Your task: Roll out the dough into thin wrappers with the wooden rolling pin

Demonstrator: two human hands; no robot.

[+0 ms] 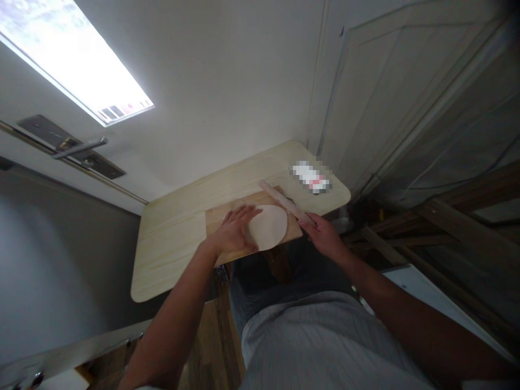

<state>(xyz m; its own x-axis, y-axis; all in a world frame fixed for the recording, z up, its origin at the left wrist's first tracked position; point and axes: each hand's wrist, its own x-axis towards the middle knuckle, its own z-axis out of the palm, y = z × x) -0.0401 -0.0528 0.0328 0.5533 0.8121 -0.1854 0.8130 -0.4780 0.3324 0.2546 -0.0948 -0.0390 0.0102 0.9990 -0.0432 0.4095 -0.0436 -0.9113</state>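
The hands are well apart in the head view, the left hand point(234, 230) spread with fingers and thumb parted, the right hand point(320, 233) closed around the near end of a pale stick point(280, 197). Between them a round, flat, pale disc point(270, 227) lies on a wooden board point(215, 219), its near side reaching the board's near edge. The left hand is at the disc's left side, its index finger by the far rim and its thumb by the near one; how firmly it presses, I cannot tell. The stick slants away just right of the disc, over the board's right part; whether it rests on the wood is unclear. The board sits at the near edge of a light table point(170, 244) with rounded corners. Toward the table's far right corner lies a white-and-pink item point(311, 177), blurred into blocks. Beyond stands a white door point(227, 108) with a metal handle point(83, 148).
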